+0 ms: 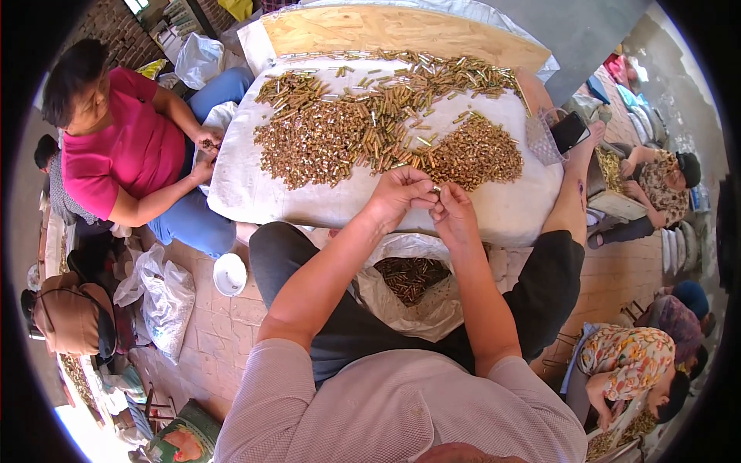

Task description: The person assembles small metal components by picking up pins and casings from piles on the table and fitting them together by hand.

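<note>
My left hand and my right hand meet over the near edge of a white-covered table. Their fingertips pinch a small shiny metal piece, mostly hidden by the fingers. Beyond them lie loose heaps of small brass-coloured metal cylinders: a broad heap at the left, a smaller heap at the right, and longer tubes toward the back. Below my hands, between my legs, an open white sack holds many darker metal pieces.
A wooden board borders the table's far side. At its right are a mesh basket and a dark phone. A co-worker in pink sits at the left. A white bucket and plastic bag stand on the brick floor.
</note>
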